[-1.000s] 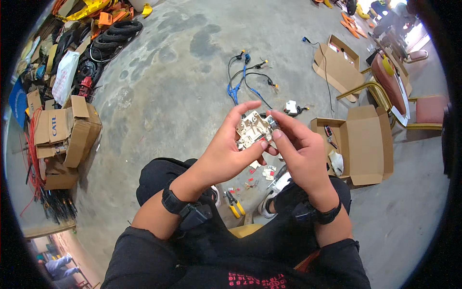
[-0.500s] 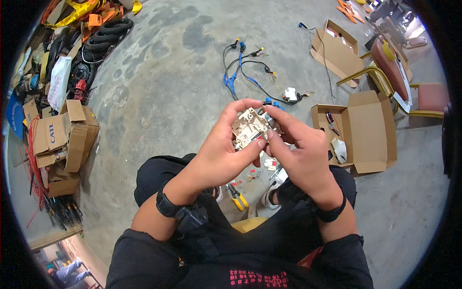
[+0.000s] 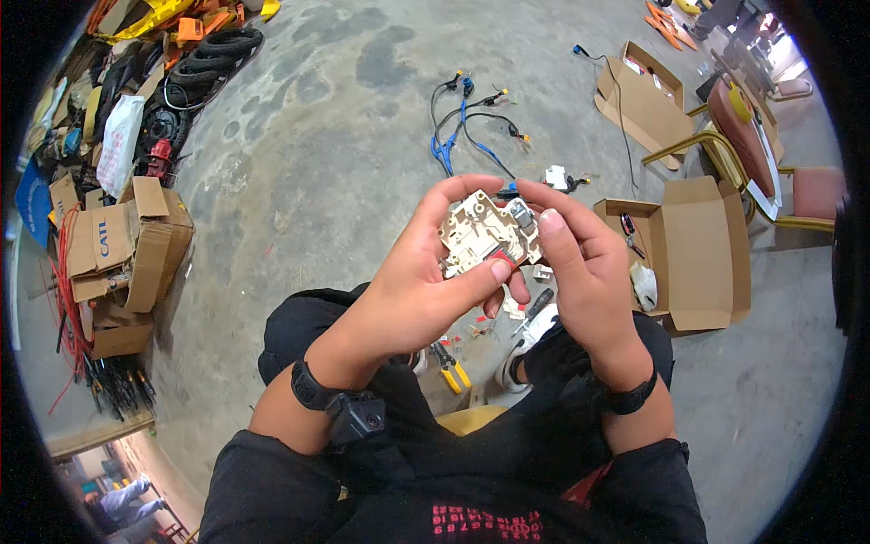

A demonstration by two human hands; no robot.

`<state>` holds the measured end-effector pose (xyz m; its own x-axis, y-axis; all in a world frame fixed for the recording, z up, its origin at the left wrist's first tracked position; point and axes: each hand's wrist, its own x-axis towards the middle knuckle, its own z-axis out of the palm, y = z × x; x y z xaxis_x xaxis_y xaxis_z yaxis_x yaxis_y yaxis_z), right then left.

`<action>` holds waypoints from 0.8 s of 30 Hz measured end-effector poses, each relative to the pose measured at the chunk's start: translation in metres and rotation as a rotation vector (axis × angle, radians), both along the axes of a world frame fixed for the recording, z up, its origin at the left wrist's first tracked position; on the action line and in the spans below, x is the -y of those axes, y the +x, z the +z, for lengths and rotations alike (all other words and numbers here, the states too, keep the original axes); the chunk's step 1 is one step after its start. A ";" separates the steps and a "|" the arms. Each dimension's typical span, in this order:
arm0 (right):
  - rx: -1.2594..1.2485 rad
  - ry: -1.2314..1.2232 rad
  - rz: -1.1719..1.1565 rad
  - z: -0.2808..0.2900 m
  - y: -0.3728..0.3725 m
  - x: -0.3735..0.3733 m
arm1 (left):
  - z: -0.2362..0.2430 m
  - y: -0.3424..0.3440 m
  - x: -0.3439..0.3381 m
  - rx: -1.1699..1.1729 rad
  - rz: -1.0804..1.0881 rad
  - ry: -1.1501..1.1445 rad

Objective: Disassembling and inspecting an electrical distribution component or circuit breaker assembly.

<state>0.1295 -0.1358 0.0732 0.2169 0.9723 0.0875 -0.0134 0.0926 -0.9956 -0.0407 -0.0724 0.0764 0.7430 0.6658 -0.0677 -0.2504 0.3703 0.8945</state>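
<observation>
Held up in front of me is an opened cream plastic housing (image 3: pixel 471 238), apparently of an electrical device, with moulded channels, a silvery metal part (image 3: pixel 519 214) and a red piece (image 3: pixel 505 258). My left hand (image 3: pixel 419 283) is closed round its left side, thumb pressing at the lower edge by the red piece. My right hand (image 3: pixel 591 272) curls its fingers round the right side, its thumb lifted near the metal part. Below, between my feet, lie yellow-handled pliers (image 3: pixel 455 370), a dark-handled tool (image 3: pixel 543 301) and small white and red pieces, partly hidden by my hands.
Blue and black cable harness (image 3: pixel 444 150) lies ahead on the concrete floor. Open cardboard boxes (image 3: pixel 702 258) stand at the right, beside a chair (image 3: pixel 743 136). At the left are a torn carton (image 3: pixel 109 245), red cable and piled tyres (image 3: pixel 217 59). A person (image 3: pixel 127 499) shows far lower left.
My right thumb has lifted off the housing and moved up, and the right hand has spread, uncovering the metal part and red piece. The view has shifted slightly.
</observation>
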 end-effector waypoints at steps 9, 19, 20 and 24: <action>-0.302 -0.097 0.100 0.001 0.009 0.012 | -0.013 0.010 -0.002 0.053 -0.019 -0.018; -0.290 -0.106 0.103 -0.003 0.008 0.001 | -0.018 0.008 -0.014 0.044 -0.039 -0.007; -0.277 -0.116 0.104 -0.003 0.008 0.001 | -0.019 0.007 -0.015 0.049 -0.045 -0.004; -0.272 -0.114 0.106 -0.006 0.006 -0.001 | -0.016 0.008 -0.019 -0.016 -0.027 -0.076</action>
<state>0.1350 -0.1345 0.0670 0.1147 0.9908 -0.0712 -0.2841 -0.0359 -0.9581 -0.0330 -0.0537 0.0604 0.7593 0.6376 -0.1299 -0.2247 0.4442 0.8673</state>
